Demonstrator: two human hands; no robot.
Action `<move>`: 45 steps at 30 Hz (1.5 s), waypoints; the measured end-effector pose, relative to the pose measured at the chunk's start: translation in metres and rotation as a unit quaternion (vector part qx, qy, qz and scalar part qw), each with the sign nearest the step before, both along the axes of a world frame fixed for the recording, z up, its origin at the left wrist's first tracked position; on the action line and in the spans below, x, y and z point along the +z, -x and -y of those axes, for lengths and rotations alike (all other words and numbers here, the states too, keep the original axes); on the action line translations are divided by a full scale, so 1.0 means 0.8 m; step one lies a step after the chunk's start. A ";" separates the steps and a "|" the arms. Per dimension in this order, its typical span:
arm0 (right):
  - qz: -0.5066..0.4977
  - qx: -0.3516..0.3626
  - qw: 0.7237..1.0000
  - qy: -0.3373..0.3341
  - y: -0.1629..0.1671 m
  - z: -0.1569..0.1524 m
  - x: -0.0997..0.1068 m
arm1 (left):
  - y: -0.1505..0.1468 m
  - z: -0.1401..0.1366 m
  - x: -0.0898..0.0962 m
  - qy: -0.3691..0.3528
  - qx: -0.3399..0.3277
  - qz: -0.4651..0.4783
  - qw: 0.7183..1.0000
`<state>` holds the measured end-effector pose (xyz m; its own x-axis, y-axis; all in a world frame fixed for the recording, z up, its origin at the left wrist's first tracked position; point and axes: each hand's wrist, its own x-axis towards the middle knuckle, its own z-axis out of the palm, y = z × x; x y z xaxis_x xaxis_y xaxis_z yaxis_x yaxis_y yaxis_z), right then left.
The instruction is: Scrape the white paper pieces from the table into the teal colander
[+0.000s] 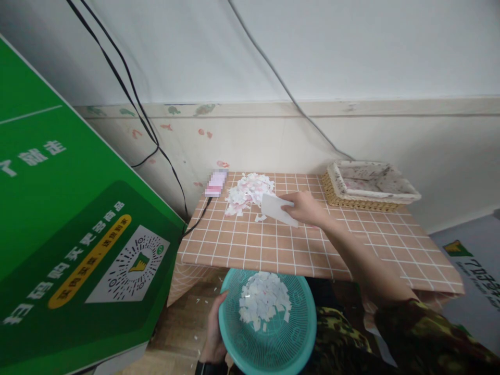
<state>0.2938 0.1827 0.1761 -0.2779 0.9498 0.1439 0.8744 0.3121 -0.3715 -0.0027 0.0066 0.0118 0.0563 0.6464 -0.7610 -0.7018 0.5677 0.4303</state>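
Observation:
My left hand (pixel 216 330) grips the rim of a teal plastic basket (pixel 302 312) just below the table's front edge. Many small torn paper scraps (pixel 263 299) lie inside that basket. Over the table, my right hand (pixel 307 208) pinches a flat white card (pixel 278 210), its far end beside a heap of paper scraps (pixel 250 190) on the checked cloth. A few loose bits lie just in front of the heap, near the card's lower edge. Whether the card touches the cloth I cannot tell.
A lined wicker basket (pixel 369 200) stands at the table's back right. A blurred phone-like object (pixel 216 183) lies at the back left, a black cable (pixel 197 221) beside it. A tall green panel (pixel 78 208) rises on the left. Scraps dot the wooden floor (pixel 175 333).

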 end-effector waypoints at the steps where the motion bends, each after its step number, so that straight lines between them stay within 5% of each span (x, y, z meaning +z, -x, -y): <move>1: 0.003 -0.012 1.000 -0.006 -0.001 -0.001 0.001 | 0.000 0.000 0.000 -0.001 0.000 0.001 1.000; 5: 0.023 -0.052 0.998 -0.023 -0.001 -0.009 -0.001 | 0.000 0.000 -0.001 -0.009 -0.007 0.010 1.000; 25: -0.025 0.022 0.999 0.009 0.006 -0.001 -0.007 | 0.000 -0.002 0.003 -0.006 -0.012 0.006 1.000; 45: 0.009 0.020 1.000 -0.007 0.013 -0.008 -0.002 | -0.001 -0.001 0.008 -0.010 -0.015 0.020 1.000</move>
